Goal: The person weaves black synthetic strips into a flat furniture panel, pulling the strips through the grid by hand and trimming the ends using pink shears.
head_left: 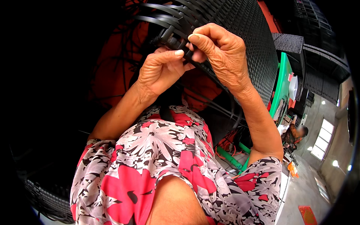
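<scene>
A large panel of black woven strips (240,26) rises in front of me, and loose flat black strips (161,18) fan out from its left edge. At that edge both my hands meet on a dark frame end (172,39). My right hand (221,50) pinches a black strip between thumb and forefinger. Just below it, my left hand (163,67) has its thumb and fingers closed around the underside of the same edge; what lies between them is partly hidden. The fingertips of the two hands nearly touch.
An orange-red surface (112,63) with tangled black strips lies behind my left arm. To the right are a green tabletop (281,82), stacked dark woven furniture (288,43) and green tubes (229,157). A person (294,134) sits farther off, near a bright window (323,138).
</scene>
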